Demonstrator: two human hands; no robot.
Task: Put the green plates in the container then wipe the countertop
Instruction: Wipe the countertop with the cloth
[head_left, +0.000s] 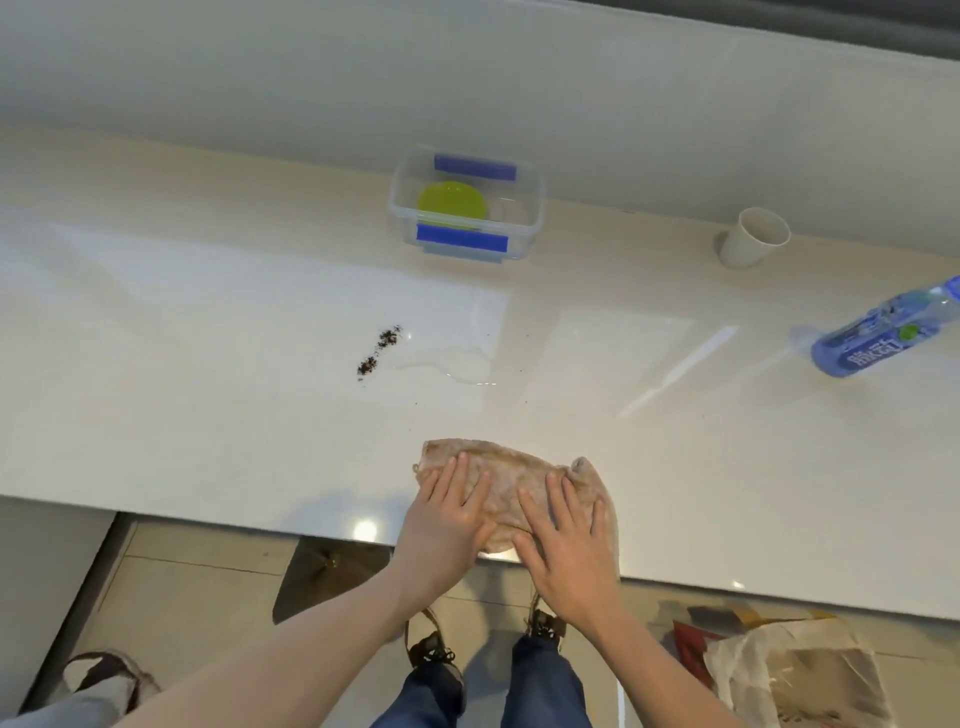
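Green plates (451, 203) lie inside a clear container (530, 200) with blue clips, at the back of the white countertop (208, 364). A tan cloth (506, 470) lies flat at the counter's front edge. My left hand (445, 525) presses flat on its left part, and my right hand (566, 540) presses flat on its right part, fingers spread. A streak of dark crumbs (378, 352) and a thin puddle of water (452, 364) sit between the cloth and the container.
A white paper cup (753, 238) stands at the back right. A blue bottle (883, 332) lies at the right edge. Below the counter are my shoes, a plastic bag (795, 670) on the floor, and another person's shoe at lower left.
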